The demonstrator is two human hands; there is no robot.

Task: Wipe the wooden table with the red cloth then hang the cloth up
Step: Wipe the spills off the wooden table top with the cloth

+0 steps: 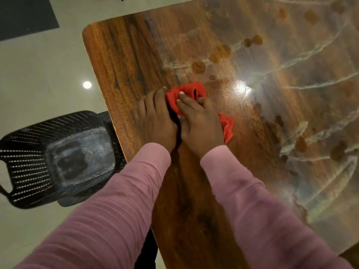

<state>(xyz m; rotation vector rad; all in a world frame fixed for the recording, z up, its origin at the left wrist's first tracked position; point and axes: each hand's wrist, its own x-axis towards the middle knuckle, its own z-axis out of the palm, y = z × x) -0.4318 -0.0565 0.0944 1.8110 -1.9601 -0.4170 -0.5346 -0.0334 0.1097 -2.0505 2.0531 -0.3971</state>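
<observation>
A: Where is the red cloth (pixel 186 94)?

B: It lies bunched on the wooden desk (pixel 124 61), near the desk's left edge, with a bright glare just beyond it to the right.

A: And the hands?

B: The right hand (pixel 200 123) presses down on the cloth, fingers curled into its folds, so that grip is closed on it. The left hand (pixel 153 117) lies flat on the desk, fingers spread and loose, its fingertips touching the cloth's left side.

A: Anything beside the desk?

B: A black mesh chair (pixel 48 158) stands left of the desk, on the pale floor (pixel 38 74). Whitish streaks and round brown spots mark the desk's right side.
</observation>
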